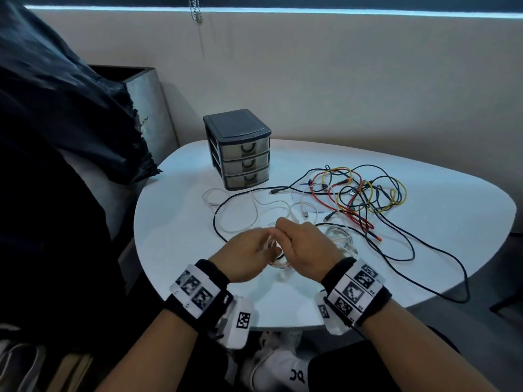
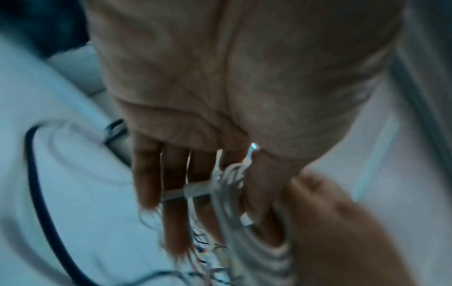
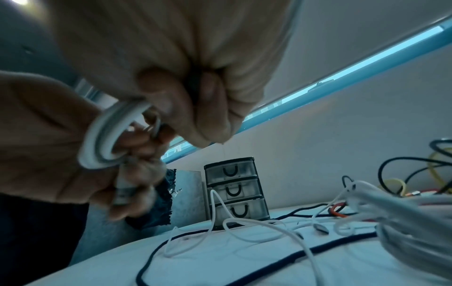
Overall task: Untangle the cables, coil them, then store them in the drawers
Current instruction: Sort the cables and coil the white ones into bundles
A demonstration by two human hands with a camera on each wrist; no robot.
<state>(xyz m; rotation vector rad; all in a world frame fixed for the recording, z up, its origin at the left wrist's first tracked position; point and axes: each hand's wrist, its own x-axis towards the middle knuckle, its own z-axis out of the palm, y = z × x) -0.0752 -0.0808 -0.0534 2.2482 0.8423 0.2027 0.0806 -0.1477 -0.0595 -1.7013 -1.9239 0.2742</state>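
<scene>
left hand blurred, white cable coil half hidden, right hand fisted

The head view looks down across the table toward the drawer unit at 12 o'clock, while both wrist views sit close behind the fingers, sharing the white coil.
</scene>
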